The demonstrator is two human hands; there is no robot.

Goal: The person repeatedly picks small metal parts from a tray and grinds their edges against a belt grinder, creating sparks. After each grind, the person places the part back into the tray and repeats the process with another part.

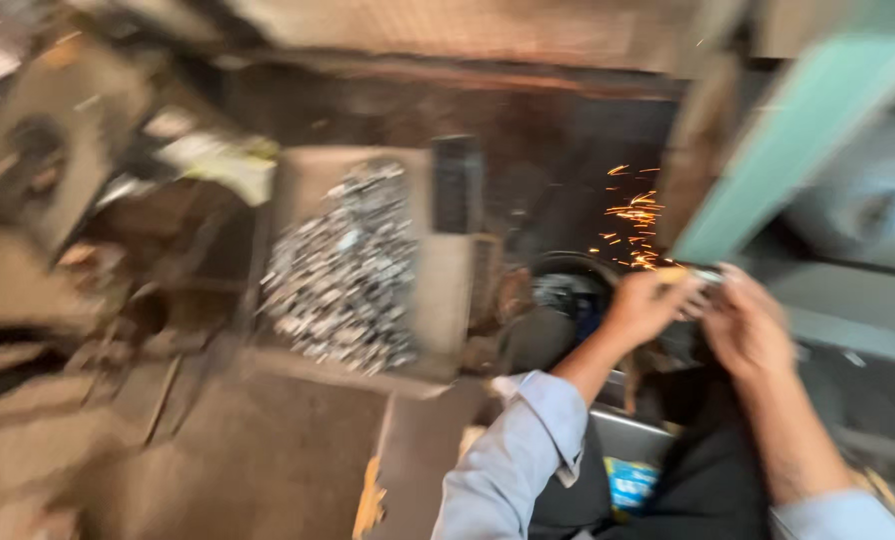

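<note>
head view is badly motion-blurred, so only the coarse layout can be read. taking the grinding wheel (568, 295) as the landmark: both hands are raised just to its right, and a spray of orange sparks (636, 225) rises above and right of the wheel, right above the hands. between the hands sits a small metal piece (703, 283), its long axis seeming to run roughly level from one hand to the other, its wheel-side end near the foot of the sparks. the left hand (648, 305) is the nearer one to the wheel; its fingers curl round the piece's near end. the right hand (748, 325) lies further right of the wheel, fingers (733, 290) bent in on the other end; whether they pinch it or only steady it i cannot tell through the blur. well left of the wheel a pale bin (313, 190) holds a heap of shiny metal parts (348, 270). both forearms come up from below the wheel in light blue sleeves (513, 450)
</note>
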